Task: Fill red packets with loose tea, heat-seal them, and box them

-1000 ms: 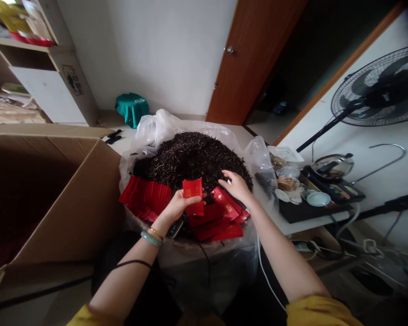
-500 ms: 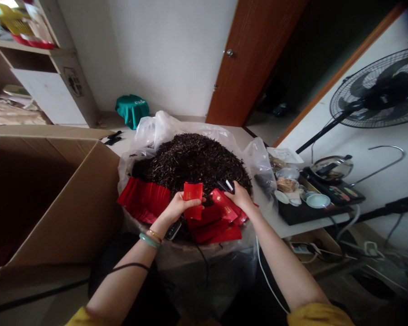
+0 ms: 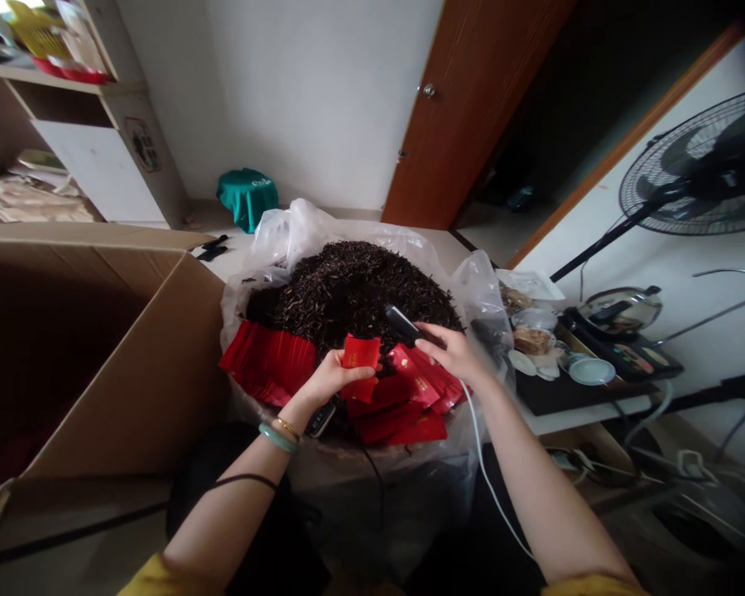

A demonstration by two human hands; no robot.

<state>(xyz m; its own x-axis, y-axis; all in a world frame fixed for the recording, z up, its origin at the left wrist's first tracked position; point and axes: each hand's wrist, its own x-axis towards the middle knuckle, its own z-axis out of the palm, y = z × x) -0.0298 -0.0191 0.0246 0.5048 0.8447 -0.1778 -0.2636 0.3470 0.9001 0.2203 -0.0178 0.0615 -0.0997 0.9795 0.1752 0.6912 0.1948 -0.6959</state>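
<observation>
Red glossy sachet [image 3: 361, 361] pinched upright in the left hand [image 3: 332, 377], fingers curled round its lower end, while the right hand [image 3: 454, 353] is half-closed on a slim black handheld gadget [image 3: 403, 324], just over the heap of dark loose tea leaves [image 3: 353, 294]. Heap sits in a clear plastic bag [image 3: 298, 233], with flat red packets [image 3: 403, 406] fanned along its near rim. Brown cardboard box [image 3: 99, 356] is right up against the bag on the left, and a white desk [image 3: 587, 424] holding a shallow white dish [image 3: 592, 371] sits just off right, so not much elbow room either side tbh.
</observation>
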